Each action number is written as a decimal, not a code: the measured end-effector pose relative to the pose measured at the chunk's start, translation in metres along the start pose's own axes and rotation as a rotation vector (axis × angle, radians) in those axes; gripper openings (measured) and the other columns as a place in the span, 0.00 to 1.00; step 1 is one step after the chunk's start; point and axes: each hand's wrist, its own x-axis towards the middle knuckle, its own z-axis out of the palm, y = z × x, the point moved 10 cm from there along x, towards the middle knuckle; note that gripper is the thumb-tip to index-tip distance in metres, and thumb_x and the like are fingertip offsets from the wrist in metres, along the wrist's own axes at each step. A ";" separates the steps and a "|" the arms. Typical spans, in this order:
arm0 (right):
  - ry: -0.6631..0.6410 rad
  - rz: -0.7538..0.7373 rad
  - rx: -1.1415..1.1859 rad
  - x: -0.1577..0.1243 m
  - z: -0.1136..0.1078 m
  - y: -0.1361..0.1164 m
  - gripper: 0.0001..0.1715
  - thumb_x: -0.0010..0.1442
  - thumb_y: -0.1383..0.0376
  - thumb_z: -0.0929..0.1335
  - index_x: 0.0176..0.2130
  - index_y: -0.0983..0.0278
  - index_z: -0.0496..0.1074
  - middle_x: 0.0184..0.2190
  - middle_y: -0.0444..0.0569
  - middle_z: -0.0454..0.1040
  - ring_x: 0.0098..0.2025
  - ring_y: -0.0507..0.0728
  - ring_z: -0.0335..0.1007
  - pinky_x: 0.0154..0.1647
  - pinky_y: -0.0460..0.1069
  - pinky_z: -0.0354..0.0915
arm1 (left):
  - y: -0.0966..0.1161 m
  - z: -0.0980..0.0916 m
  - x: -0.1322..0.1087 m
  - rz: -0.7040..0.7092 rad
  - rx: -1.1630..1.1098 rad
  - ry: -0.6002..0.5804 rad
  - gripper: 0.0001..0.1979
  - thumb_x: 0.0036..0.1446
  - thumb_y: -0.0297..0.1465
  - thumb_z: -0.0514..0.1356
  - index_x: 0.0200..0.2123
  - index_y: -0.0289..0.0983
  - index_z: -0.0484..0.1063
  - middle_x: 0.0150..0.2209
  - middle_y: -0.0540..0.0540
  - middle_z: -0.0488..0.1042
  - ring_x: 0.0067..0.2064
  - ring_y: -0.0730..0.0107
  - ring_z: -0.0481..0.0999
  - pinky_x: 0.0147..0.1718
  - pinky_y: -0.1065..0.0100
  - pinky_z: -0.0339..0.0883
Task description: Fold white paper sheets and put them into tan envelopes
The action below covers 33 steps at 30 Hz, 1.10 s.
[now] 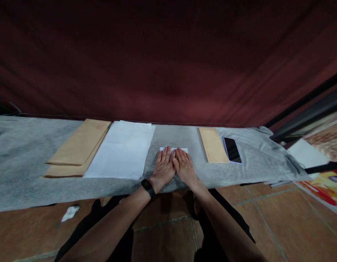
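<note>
A small white folded paper [172, 149] lies on the grey cloth, mostly hidden beneath both palms; only its far edge and corners show. My left hand [164, 165], below a black wristband, presses flat on it with fingers stretched forward. Beside it and touching it, my right hand [184, 166] also lies flat on the paper, fingers extended. To the left is a stack of white paper sheets [121, 151]. On the right sits a brown envelope [213, 145].
Larger brown envelopes [81, 143] lie at the left, next to the sheets. A phone [232, 150] rests right of the single envelope. Grey cloth [255, 149] covers the narrow table. A dark red curtain [168, 72] hangs behind. Crumpled white tissue [70, 213] is on the tiled floor.
</note>
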 end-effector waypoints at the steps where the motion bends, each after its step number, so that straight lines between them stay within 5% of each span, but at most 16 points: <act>1: -0.004 0.003 -0.014 0.000 0.000 0.002 0.33 0.75 0.57 0.49 0.70 0.70 0.55 0.71 0.57 0.55 0.73 0.59 0.46 0.72 0.58 0.45 | 0.001 -0.001 0.000 0.005 -0.001 -0.001 0.28 0.69 0.33 0.44 0.70 0.32 0.53 0.71 0.34 0.53 0.73 0.51 0.49 0.69 0.48 0.43; 16: -0.013 0.031 -0.116 0.002 -0.001 0.024 0.32 0.74 0.57 0.54 0.70 0.69 0.54 0.72 0.57 0.50 0.73 0.63 0.46 0.71 0.61 0.44 | -0.004 -0.009 0.000 0.045 -0.038 0.037 0.29 0.69 0.35 0.46 0.70 0.36 0.53 0.72 0.38 0.51 0.73 0.56 0.49 0.70 0.50 0.40; 33: -0.001 0.114 -0.097 -0.004 -0.011 0.047 0.33 0.74 0.58 0.53 0.71 0.68 0.52 0.72 0.55 0.51 0.72 0.63 0.48 0.71 0.62 0.46 | -0.032 -0.008 -0.005 -0.106 -0.007 0.099 0.35 0.68 0.45 0.45 0.69 0.27 0.53 0.71 0.30 0.53 0.72 0.51 0.51 0.69 0.49 0.46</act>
